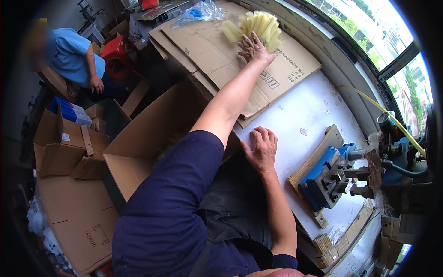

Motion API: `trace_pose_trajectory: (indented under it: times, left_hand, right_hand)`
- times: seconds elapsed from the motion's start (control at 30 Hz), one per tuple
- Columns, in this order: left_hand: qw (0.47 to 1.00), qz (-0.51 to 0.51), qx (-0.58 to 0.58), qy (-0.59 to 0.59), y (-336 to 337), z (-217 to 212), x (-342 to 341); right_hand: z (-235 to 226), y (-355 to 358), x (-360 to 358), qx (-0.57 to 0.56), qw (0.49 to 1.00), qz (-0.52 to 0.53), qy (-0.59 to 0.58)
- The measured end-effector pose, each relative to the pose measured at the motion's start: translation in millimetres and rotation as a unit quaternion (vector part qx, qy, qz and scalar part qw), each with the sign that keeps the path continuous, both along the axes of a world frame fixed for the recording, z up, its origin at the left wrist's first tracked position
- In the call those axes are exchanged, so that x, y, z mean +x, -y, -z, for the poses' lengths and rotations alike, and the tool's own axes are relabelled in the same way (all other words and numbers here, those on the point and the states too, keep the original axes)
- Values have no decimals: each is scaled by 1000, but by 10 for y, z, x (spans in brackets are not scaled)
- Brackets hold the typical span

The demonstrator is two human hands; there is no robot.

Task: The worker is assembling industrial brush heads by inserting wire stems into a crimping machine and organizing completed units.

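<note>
My left arm reaches far across the bench to a pile of pale yellow, translucent strip-like pieces (258,27). My left hand (253,50) lies against the near side of that pile, with its fingers spread; whether it grips any piece cannot be told. Under the pile are flattened brown cardboard sheets (207,60), stacked on the bench. Closer to me, my right hand (261,150) rests on the white bench top (304,111) near its edge, fingers slightly bent, thumb apart, nothing visible in it.
On the right stands a machine with a blue and metal fixture (323,177) on wooden boards. Big open cardboard boxes (129,171) are at my left. A person in a light blue shirt (74,51) is farther left, beside a red stool (119,57). Clear plastic bag (198,14) lies on the cardboard.
</note>
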State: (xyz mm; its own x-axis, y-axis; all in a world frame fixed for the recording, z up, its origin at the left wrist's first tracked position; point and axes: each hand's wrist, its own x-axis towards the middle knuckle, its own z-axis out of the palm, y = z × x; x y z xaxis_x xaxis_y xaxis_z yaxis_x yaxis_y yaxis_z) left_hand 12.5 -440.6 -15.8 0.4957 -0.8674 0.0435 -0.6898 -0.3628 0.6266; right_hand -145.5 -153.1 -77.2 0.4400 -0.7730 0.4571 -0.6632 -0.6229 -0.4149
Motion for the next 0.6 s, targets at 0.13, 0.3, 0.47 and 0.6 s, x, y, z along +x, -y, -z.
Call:
trace_pose_trajectory:
  times: [0.13, 0.3, 0.47, 0.6]
  left_hand:
    - [994, -12, 77, 73, 264, 161, -37]
    - [986, -56, 52, 149, 626, 274, 347]
    - [994, -42, 15, 99, 620, 316, 484]
    - [998, 10, 18, 62, 339, 227, 657]
  right_hand:
    - [50, 36, -2, 13, 999, 14, 29]
    - [4, 64, 73, 6, 998, 7, 59]
    - [1, 81, 17, 10, 998, 16, 62]
    - [39, 63, -16, 10, 997, 21, 73]
